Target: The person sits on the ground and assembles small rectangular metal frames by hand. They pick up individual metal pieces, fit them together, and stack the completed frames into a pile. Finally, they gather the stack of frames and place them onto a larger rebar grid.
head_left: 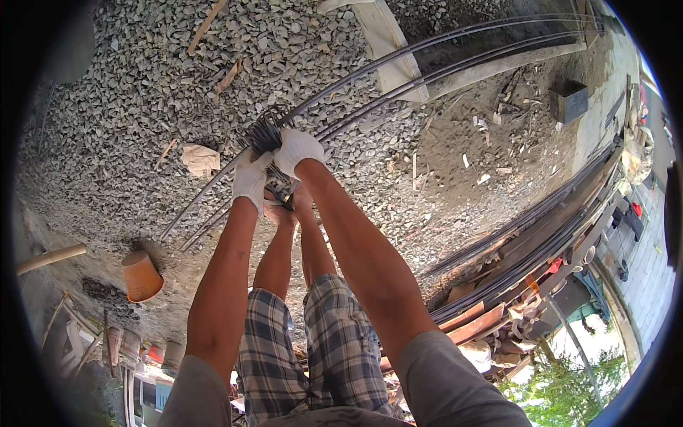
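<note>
Head view: the person bends far down, both arms stretched to the ground. The white-gloved left hand (pixel 250 179) and white-gloved right hand (pixel 297 151) close together round a bundle of thin dark steel wires (pixel 263 135), which fans out just above the hands. Beneath the hands run long dark curved steel reinforcing bars (pixel 398 67) over grey crushed gravel (pixel 128 85). An orange plastic bucket (pixel 141 276) lies well left of the left hand. The wires look stiff yet springy, light singly, with sharp ends; gripping mid-bundle seems safest.
</note>
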{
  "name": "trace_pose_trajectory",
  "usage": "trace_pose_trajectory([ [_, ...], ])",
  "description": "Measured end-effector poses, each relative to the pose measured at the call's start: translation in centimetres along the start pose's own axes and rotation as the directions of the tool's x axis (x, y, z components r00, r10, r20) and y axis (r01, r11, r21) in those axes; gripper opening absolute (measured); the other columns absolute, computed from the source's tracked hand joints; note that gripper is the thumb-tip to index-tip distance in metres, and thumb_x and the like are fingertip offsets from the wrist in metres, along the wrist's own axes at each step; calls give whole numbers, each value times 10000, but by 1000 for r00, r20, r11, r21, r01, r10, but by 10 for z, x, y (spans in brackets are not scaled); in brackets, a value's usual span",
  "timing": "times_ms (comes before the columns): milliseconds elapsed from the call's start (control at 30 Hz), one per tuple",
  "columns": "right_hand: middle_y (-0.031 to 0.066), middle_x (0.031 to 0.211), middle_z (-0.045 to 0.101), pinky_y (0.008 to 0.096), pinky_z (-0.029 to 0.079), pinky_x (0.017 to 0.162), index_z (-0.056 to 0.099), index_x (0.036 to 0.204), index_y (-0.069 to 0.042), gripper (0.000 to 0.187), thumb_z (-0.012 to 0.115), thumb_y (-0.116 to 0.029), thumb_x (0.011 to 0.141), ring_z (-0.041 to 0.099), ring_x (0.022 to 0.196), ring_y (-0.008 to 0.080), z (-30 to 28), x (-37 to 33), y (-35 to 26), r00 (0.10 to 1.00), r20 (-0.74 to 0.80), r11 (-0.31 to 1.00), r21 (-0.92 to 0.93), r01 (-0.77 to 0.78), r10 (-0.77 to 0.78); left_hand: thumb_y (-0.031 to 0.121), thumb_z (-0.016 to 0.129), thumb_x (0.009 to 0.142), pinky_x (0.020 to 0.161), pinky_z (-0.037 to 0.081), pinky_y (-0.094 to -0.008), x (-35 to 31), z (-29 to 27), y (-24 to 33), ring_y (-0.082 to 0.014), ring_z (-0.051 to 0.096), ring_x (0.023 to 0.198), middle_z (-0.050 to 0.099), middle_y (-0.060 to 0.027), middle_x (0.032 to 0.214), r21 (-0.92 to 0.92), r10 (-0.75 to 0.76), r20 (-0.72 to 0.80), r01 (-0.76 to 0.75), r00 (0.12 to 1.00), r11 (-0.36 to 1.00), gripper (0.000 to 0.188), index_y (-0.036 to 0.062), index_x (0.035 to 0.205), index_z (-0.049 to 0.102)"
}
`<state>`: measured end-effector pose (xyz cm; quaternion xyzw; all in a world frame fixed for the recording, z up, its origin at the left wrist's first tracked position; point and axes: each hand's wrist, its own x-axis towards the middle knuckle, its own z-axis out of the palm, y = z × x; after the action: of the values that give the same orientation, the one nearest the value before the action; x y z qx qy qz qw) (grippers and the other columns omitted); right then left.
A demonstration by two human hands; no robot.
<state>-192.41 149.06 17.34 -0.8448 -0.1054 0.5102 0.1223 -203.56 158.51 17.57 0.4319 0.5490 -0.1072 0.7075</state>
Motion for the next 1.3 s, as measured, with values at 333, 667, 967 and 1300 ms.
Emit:
trace_pose_trajectory([
  [333,232,1125,794,531,601,961,742,1237,-72,352,725,-241,929,755,1101,440,4,-12,7,989,-149,999,51,2,5,42,685,1017,796,640,-380,24,-15,-14,-221,755,926,760,-100,1164,-187,-151,157,179,976,966,269,12,1283,664],
  [667,175,1078,809,404,611,798,756,1251,-14,337,684,-248,1019,785,903,286,-45,-17,97,855,-492,777,599,197,163,49,647,1011,877,628,-352,-5,-51,6,-214,764,998,766,-124,1195,38,-119,-3,119,993,992,379,-44,1378,656],
  [967,95,1064,764,324,605,618,626,1377,-57,346,680,-250,1096,719,777,185,-69,2,163,967,70,179,977,-116,245,318,610,1130,1009,617,-482,-46,-123,-143,-319,731,1192,769,-145,1259,-796,-373,114,309,921,520,306,75,1288,709],
  [1300,103,1196,754,392,615,766,621,1416,-123,398,746,-262,1065,758,988,246,-61,21,182,961,46,122,989,-82,273,267,577,1144,1051,615,-497,-25,-99,-143,-349,746,1134,786,-157,1165,-924,-344,-278,-151,897,352,296,5,1163,714],
])
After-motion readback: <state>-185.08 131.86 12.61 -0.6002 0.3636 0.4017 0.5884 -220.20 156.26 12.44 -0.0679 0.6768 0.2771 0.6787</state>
